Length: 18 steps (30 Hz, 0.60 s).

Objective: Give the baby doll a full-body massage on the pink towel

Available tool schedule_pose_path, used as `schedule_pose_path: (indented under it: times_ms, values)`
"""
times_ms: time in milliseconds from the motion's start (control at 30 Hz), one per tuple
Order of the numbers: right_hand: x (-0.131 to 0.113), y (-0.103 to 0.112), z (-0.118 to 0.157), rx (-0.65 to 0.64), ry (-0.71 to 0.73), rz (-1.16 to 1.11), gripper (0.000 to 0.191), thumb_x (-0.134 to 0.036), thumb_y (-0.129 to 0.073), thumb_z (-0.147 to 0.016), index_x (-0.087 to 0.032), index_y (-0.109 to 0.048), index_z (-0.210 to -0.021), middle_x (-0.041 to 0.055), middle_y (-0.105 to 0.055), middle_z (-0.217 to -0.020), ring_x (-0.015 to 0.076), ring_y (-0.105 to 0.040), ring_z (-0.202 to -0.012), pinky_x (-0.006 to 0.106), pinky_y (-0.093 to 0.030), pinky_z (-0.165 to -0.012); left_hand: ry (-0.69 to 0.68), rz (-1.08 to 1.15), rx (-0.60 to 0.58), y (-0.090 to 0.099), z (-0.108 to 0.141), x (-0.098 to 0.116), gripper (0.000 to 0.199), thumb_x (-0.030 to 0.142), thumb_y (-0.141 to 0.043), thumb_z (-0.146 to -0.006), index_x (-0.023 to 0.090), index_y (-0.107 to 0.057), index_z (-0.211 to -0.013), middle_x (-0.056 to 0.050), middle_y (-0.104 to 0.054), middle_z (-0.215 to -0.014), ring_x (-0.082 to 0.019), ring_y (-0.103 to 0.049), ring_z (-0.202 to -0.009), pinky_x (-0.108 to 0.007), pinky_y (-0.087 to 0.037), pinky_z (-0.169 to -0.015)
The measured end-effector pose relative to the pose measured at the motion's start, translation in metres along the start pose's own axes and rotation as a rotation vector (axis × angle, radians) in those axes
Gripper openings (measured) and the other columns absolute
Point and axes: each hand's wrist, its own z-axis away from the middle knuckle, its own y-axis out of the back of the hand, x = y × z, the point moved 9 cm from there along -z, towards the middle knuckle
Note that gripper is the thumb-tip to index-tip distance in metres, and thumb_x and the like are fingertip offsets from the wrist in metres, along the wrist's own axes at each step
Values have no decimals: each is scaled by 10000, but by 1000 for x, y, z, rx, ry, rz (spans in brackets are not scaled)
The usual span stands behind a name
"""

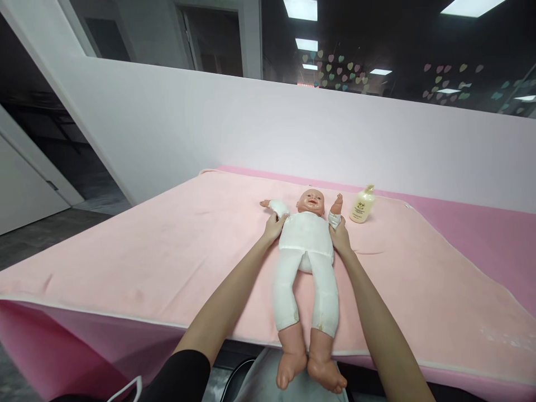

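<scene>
A baby doll (305,231) with a white cloth body lies on its back on a pink cloth (201,223), head toward the wall. Its bare plastic feet stick out past the table's front edge. My left hand (274,229) is closed around the doll's upper arm on the left, near the shoulder. On the other side, my right hand (340,234) wraps the doll's other arm, which points upward beside the head. The fingers under both arms are partly hidden.
A pale yellow pump bottle (362,206) stands to the right of the doll's head. Behind the table rises a white wall (268,123) with dark glass (393,44) above it. A grey floor (96,195) shows at the left.
</scene>
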Motion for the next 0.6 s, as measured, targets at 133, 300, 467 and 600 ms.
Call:
schedule_pose_path:
  times_ms: [133, 300, 467, 600]
  values:
    - [6, 1, -3, -6, -62, -28, 457, -432, -454, -773, -143, -503, -1123, 142, -617, -990, 272, -575, -873, 345, -431, -733, -18, 7, -24, -3, 2, 5, 327, 320, -698, -650, 179, -613, -933, -59, -658, -912, -219, -565, -855, -289, -406, -740]
    - [16, 2, -5, -60, -124, -335, 347, -392, -618, -648, -178, -612, -921, 67, -653, -894, 240, -590, -852, 338, -451, -753, 61, 249, -137, -14, 4, 1, 295, 205, -670, -593, 168, -618, -881, -39, -648, -838, -168, -575, -727, -258, -433, -634]
    - [8, -3, 5, -359, -110, -709, 349, -351, -742, -513, -166, -670, -801, 67, -634, -1053, 210, -587, -909, 310, -472, -778, 137, 356, -229, -13, 11, 3, 236, 108, -642, -493, 150, -641, -725, -61, -649, -904, -164, -599, -727, -252, -454, -603]
    - [-4, 7, 10, -371, -37, -696, 310, -388, -735, -524, -161, -690, -730, 72, -574, -1186, 208, -567, -983, 287, -456, -843, 130, 331, -299, -9, 21, 14, 117, 101, -650, -464, 129, -627, -575, -108, -593, -1146, -229, -598, -920, -291, -473, -725]
